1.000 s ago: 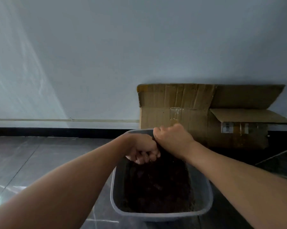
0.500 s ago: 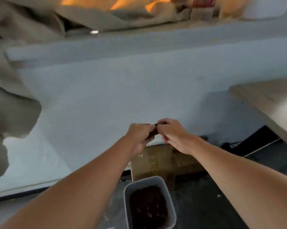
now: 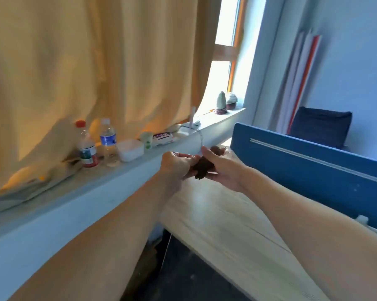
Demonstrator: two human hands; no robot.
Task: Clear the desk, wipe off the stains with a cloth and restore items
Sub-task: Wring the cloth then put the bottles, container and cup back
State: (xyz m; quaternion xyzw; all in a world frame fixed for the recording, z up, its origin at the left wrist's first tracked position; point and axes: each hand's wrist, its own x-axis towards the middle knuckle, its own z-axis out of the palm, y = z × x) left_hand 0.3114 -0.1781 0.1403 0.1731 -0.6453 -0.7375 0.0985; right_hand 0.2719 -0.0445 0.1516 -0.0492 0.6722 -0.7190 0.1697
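A small dark brown cloth [image 3: 202, 166], bunched up, is held between both hands above the near end of a light wooden desk [image 3: 222, 220]. My left hand [image 3: 176, 164] grips its left side with curled fingers. My right hand [image 3: 221, 168] cradles it from the right, thumb on top. Most of the cloth is hidden inside the hands.
A grey window ledge [image 3: 96, 185] runs along the left with two water bottles [image 3: 97, 144], a white tub [image 3: 130, 149], small packets and ornaments [image 3: 225, 103]. A yellow curtain [image 3: 92, 68] hangs over it. A blue desk divider [image 3: 309, 166] and a dark chair [image 3: 320, 127] stand at the right.
The view has swung up from the grey basin on the floor to the ledge and desk. Both hands have risen together, still holding the dark cloth.
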